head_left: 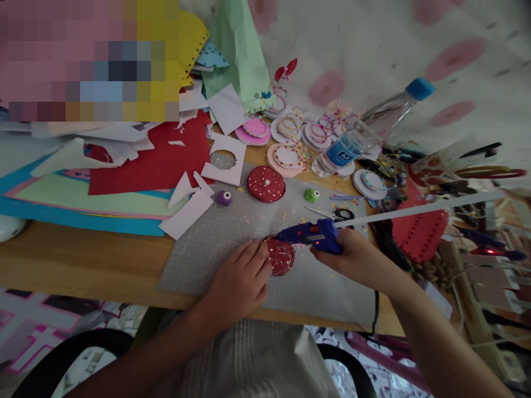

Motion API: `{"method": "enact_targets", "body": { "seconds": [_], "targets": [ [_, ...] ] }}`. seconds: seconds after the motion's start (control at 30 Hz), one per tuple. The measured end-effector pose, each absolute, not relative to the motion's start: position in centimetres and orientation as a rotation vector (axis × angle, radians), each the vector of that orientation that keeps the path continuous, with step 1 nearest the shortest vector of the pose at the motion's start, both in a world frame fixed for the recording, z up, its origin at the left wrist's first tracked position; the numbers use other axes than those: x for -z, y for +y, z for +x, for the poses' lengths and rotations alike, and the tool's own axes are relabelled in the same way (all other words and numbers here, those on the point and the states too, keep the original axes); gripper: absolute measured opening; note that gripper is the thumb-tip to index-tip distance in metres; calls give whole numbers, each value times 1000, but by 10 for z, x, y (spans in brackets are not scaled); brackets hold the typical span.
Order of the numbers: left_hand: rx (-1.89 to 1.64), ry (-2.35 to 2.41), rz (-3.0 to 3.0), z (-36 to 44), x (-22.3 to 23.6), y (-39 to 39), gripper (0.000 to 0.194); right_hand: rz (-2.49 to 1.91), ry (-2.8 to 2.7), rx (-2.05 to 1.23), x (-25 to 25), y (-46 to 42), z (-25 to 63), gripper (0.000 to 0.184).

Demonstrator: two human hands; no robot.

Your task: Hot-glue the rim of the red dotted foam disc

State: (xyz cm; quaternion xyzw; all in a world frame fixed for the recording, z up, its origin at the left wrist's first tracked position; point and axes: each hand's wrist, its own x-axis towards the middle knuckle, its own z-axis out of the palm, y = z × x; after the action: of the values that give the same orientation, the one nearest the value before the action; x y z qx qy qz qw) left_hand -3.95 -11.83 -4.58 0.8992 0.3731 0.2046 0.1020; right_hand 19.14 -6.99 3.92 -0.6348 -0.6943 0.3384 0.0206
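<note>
My right hand (352, 257) is wrapped around a blue hot glue gun (317, 234), with a long white glue stick (418, 209) reaching out of its back. The gun's nozzle is at the upper edge of a small red disc with white stars (284, 260), on which thin glue-like strands show. My left hand (244, 273) has its fingers together at the disc's left edge, gripping it; the thumb is hidden. Beyond them lies a larger red dotted disc (266, 184) with a pale bead at its middle. All this rests on a grey cutting mat (224, 232).
A purple punch (224, 198), a green punch (312, 195) and scissors (342, 214) lie on the mat. Behind stand a water bottle (344, 149) and several small paper hats (286, 156). Coloured paper (136, 160) piles up at left; a red dotted piece (420, 232) lies right.
</note>
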Motion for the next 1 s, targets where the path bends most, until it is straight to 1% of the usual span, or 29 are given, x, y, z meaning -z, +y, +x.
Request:
{"method": "enact_targets", "body": {
  "seconds": [0.13,0.37,0.67,0.8,1.0],
  "targets": [
    [-506,1107,2706,-38,40,-115,22,-2103,-2107,-1044,-43,-71,200,17],
    [-492,1127,2698,-35,35,-115,20,-2106,-2092,-1011,-44,-73,206,23],
    [-584,1132,2640,-37,45,-122,31,-2040,-2105,-961,-36,-71,201,18],
    [-609,1106,2599,-39,47,-123,32,-2030,-2113,-977,-37,-69,199,20],
    [-606,1099,2613,-39,46,-122,33,-1993,-2141,-1003,-36,-69,198,17]
  ]
}}
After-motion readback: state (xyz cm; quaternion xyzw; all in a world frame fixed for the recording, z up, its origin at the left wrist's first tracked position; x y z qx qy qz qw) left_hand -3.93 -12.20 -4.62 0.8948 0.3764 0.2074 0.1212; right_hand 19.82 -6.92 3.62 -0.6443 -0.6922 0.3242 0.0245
